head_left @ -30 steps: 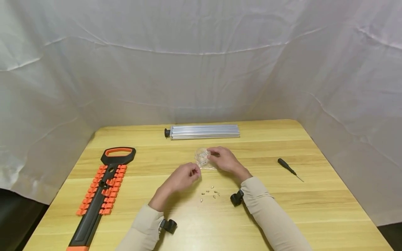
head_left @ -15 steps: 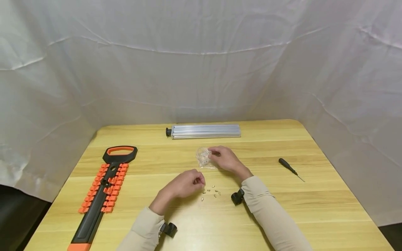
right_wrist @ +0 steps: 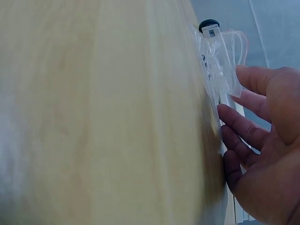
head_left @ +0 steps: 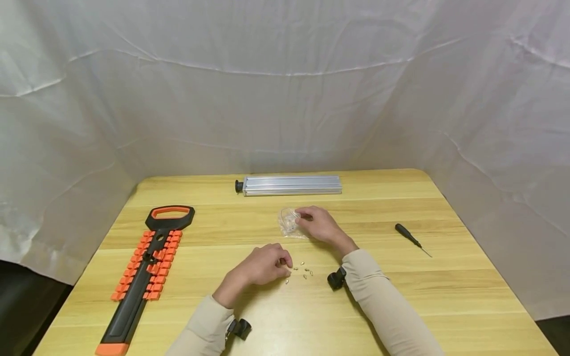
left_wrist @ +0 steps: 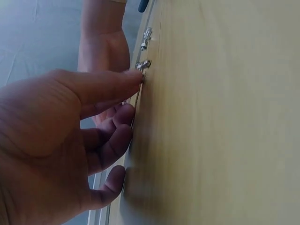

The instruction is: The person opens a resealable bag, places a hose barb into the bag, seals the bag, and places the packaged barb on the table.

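My left hand (head_left: 262, 264) is low over the table, thumb and index fingertips right at one of several small metal pieces. The other pieces (head_left: 306, 270) lie scattered just to its right. In the left wrist view, the thumb (left_wrist: 112, 85) reaches to a shiny piece (left_wrist: 143, 78), and two more (left_wrist: 144, 64) show beyond it. Behind them, my right hand (head_left: 318, 225) pinches the edge of a clear plastic bag (head_left: 287, 223) between thumb and index finger. Small contents show through the bag (right_wrist: 215, 61) in the right wrist view; its remaining fingers are loosely bent.
A silver aluminium profile with a black knob (head_left: 291, 185) lies at the table's back. On the left is a long black rack with orange clips (head_left: 142, 267). A black screwdriver (head_left: 407, 234) lies on the right. Grey cloth (head_left: 285, 99) surrounds the back and sides.
My left hand has moved from near the bag towards me and slightly right, down to the metal pieces, and its thumb and index finger have spread. The right hand has stayed at the bag.
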A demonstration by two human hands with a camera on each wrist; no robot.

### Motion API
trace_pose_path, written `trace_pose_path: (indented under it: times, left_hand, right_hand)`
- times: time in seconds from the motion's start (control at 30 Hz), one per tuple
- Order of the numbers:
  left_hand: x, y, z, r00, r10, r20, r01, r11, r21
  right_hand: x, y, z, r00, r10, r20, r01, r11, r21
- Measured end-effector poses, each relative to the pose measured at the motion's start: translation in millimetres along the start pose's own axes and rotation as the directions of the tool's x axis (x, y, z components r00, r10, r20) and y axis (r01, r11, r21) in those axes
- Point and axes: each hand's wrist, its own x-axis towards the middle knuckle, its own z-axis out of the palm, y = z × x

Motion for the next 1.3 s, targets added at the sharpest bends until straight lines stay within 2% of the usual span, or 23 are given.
trace_pose_path:
  times: [0.4,0.57,0.67,0.8,0.9,1.03,1.3]
  left_hand:
    - [-2.4,9.2,0.8,1.000,0.003,0.000,-0.003,0.996,0.088]
    - [-1.4,7.1,1.2,1.000,-0.003,0.002,0.003,0.995,0.101]
    - [0.5,2.6,-1.4,0.999,-0.009,-0.039,0.013,0.996,0.092]
    - [3.9,-2.8,-9.7,0.992,0.004,-0.123,0.003,0.998,0.056]
    - [6.0,-4.3,-17.2,0.980,0.013,-0.198,-0.011,1.000,0.008]
    - [10.2,-4.3,-26.1,0.961,-0.013,-0.275,-0.002,0.998,-0.056]
    - [24.4,-11.6,-36.9,0.936,-0.092,-0.340,0.045,0.989,-0.144]
  right_hand:
    - [1.0,1.7,0.5,1.000,0.003,-0.007,-0.003,1.000,0.005]
    - [1.5,2.3,1.4,1.000,0.001,-0.009,-0.001,1.000,-0.001]
    - [2.7,3.3,2.4,1.000,0.003,-0.014,-0.003,1.000,-0.007]
    - [2.8,3.3,3.0,1.000,0.008,-0.006,-0.008,1.000,0.005]
    - [1.8,2.5,2.9,1.000,0.010,0.004,-0.010,1.000,0.005]
    - [0.5,2.2,2.2,1.000,0.007,0.004,-0.007,1.000,-0.009]
    - [-0.3,1.5,1.6,1.000,0.010,0.007,-0.010,1.000,0.011]
